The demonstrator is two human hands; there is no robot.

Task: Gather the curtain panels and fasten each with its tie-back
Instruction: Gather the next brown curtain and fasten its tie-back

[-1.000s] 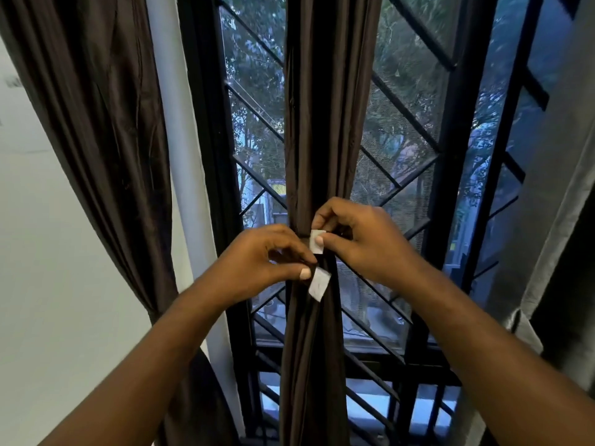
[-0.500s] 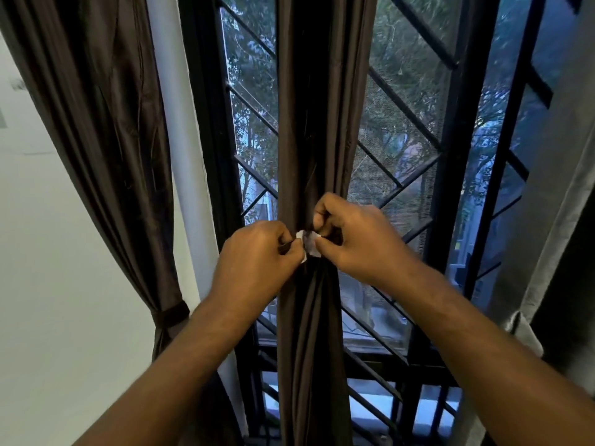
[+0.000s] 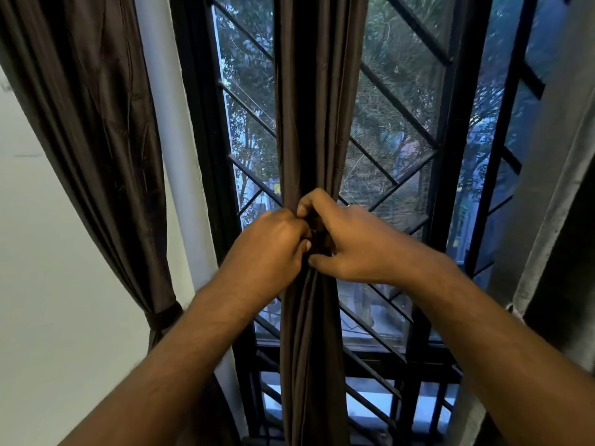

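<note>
A dark brown curtain panel [image 3: 314,107] hangs gathered into a narrow column in front of the window's middle. My left hand [image 3: 270,252] and my right hand [image 3: 351,243] meet at its waist, fingers curled and pinching the ends of its tie-back [image 3: 315,241], of which only a dark sliver shows between the fingertips. The white fastening patches are hidden under the fingers. On the left hangs a second brown curtain panel [image 3: 96,140], cinched low down by its own tie-back [image 3: 164,317].
Behind the curtain is a black window frame with a diagonal metal grille [image 3: 396,175] and mesh, trees outside. A white pillar [image 3: 174,156] and white wall [image 3: 48,284] stand left. A grey curtain [image 3: 553,188] hangs at the right edge.
The two white tie-back ends, apart a second ago, have been brought together and pressed closed. Both hands have closed in on each other at the curtain's waist.
</note>
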